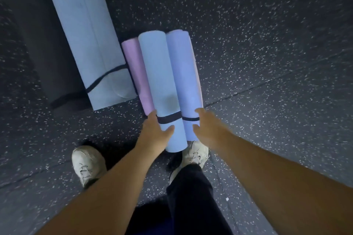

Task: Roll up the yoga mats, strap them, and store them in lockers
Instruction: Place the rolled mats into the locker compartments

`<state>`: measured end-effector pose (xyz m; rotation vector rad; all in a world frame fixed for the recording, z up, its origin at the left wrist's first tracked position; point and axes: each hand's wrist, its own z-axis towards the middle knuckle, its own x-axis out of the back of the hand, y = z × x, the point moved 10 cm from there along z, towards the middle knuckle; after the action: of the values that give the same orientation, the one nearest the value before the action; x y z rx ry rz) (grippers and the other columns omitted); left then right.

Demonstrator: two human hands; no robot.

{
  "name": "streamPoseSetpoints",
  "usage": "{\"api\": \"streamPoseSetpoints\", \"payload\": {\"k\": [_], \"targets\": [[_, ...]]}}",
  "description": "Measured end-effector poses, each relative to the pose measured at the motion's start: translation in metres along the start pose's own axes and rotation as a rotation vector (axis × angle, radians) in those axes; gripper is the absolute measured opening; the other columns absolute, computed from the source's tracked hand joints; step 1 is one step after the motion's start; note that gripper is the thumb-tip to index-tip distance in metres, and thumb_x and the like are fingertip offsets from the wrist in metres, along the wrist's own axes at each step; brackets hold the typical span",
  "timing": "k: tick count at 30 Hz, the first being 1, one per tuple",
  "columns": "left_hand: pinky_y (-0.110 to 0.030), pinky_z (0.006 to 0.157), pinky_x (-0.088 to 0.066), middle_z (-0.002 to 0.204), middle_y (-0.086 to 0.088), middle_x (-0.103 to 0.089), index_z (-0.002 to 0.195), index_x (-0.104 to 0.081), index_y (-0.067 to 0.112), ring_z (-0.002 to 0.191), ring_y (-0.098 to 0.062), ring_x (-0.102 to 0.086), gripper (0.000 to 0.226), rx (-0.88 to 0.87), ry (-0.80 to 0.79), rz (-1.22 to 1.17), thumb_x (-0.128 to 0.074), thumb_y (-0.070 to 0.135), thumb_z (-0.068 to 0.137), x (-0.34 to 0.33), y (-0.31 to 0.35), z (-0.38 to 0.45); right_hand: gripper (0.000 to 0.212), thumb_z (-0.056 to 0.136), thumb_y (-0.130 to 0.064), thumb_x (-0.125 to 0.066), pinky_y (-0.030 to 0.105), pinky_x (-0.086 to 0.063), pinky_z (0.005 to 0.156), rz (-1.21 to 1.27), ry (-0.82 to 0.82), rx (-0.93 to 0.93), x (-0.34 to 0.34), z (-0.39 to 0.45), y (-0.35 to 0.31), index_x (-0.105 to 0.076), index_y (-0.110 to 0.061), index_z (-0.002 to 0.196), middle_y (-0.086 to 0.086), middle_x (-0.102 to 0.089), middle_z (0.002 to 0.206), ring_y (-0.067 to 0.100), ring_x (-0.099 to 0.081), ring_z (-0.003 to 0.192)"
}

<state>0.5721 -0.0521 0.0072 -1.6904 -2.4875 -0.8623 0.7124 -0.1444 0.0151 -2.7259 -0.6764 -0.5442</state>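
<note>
Speckled dark floor [267, 53] fills my view, with a big pale-blue rolled mat [89, 44] lying on it. Beside it I see three strapped rolls bunched together: pink [137, 74], light blue [162, 82], lavender [186, 74]. My left hand [155, 132] curls round the light-blue roll; my right hand [207, 126] seemingly grips the lavender one.
</note>
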Motion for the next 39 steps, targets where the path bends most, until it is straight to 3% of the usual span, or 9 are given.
{"api": "streamPoseSetpoints", "payload": {"k": [2,4,8,11,16,25,30,36,39], "targets": [[-0.043,0.091,-0.05,0.145,-0.006,-0.03,0.15,-0.017,0.024,0.125,-0.024,-0.042,0.084,-0.001,0.014,-0.003,-0.068,0.029,0.084,-0.016,-0.012,0.02,0.051,0.098,-0.019,-0.042,0.044,-0.043,0.097,0.004,0.054,-0.039,-0.01,0.022,0.014,-0.022,-0.02,0.145,0.011,-0.031,0.141,0.033,-0.044,0.121],[-0.052,0.093,-0.049,0.148,-0.008,-0.022,0.152,-0.005,0.03,0.132,-0.029,-0.036,0.095,-0.008,0.04,0.029,-0.07,0.034,0.083,-0.025,-0.019,0.037,0.061,0.096,-0.016,-0.044,0.042,-0.037,0.098,0.044,0.148,-0.077,-0.016,0.042,0.025,-0.013,-0.023,0.148,0.008,-0.022,0.148,0.033,-0.036,0.128],[-0.056,0.098,-0.043,0.149,-0.003,-0.017,0.15,0.006,0.037,0.133,-0.03,-0.027,0.107,-0.034,0.132,0.009,-0.073,0.039,0.079,-0.036,-0.027,0.063,0.083,0.091,-0.023,-0.058,0.044,-0.033,0.105,0.187,0.209,-0.151,-0.041,0.079,0.051,-0.001,-0.025,0.151,0.01,-0.014,0.152,0.032,-0.024,0.138],[-0.045,0.108,-0.034,0.148,-0.01,-0.018,0.15,0.011,0.035,0.133,-0.031,-0.028,0.113,-0.042,0.189,-0.007,-0.076,0.036,0.077,-0.044,-0.034,0.075,0.107,0.081,-0.038,-0.071,0.05,-0.035,0.106,0.26,0.141,-0.177,-0.071,0.104,0.063,0.011,-0.03,0.15,0.011,-0.018,0.15,0.033,-0.029,0.137],[-0.047,0.107,-0.036,0.144,-0.006,-0.021,0.148,0.017,0.037,0.128,-0.031,-0.034,0.116,-0.061,0.224,-0.014,-0.075,0.032,0.076,-0.05,-0.039,0.084,0.125,0.072,-0.041,-0.079,0.054,-0.035,0.105,0.384,0.175,-0.226,-0.08,0.125,0.069,0.019,-0.029,0.149,0.014,-0.021,0.148,0.036,-0.034,0.133],[-0.05,0.1,-0.043,0.145,-0.004,-0.023,0.144,0.019,0.045,0.124,-0.032,-0.041,0.111,-0.017,0.181,-0.045,-0.069,0.027,0.078,-0.023,-0.035,0.066,0.107,0.068,-0.053,-0.078,0.052,-0.044,0.095,0.274,0.2,-0.256,-0.042,0.089,0.061,-0.009,-0.02,0.142,0.009,-0.032,0.137,0.037,-0.049,0.117],[-0.051,0.094,-0.047,0.147,-0.004,-0.024,0.145,0.019,0.045,0.122,-0.032,-0.044,0.113,0.003,0.14,-0.088,-0.07,0.024,0.078,0.01,-0.01,0.025,0.103,0.072,-0.049,-0.076,0.054,-0.043,0.097,0.294,0.18,-0.263,-0.003,0.032,0.058,-0.008,-0.022,0.145,0.008,-0.034,0.138,0.036,-0.047,0.119],[-0.049,0.098,-0.045,0.148,-0.005,-0.024,0.147,0.014,0.041,0.124,-0.028,-0.04,0.11,-0.058,0.149,-0.052,-0.07,0.02,0.08,0.093,0.045,-0.055,0.092,0.071,-0.035,-0.071,0.055,-0.045,0.091,0.254,0.245,-0.19,0.086,-0.06,0.018,-0.014,-0.023,0.142,0.007,-0.04,0.128,0.036,-0.052,0.108],[-0.038,0.096,-0.042,0.152,-0.004,-0.02,0.149,0.012,0.037,0.129,-0.028,-0.037,0.109,-0.1,0.203,-0.071,-0.071,0.019,0.08,0.158,0.08,-0.112,0.096,0.07,-0.037,-0.07,0.055,-0.044,0.094,0.177,0.275,-0.127,0.144,-0.119,-0.027,-0.011,-0.027,0.145,0.008,-0.037,0.135,0.036,-0.049,0.115]]}}
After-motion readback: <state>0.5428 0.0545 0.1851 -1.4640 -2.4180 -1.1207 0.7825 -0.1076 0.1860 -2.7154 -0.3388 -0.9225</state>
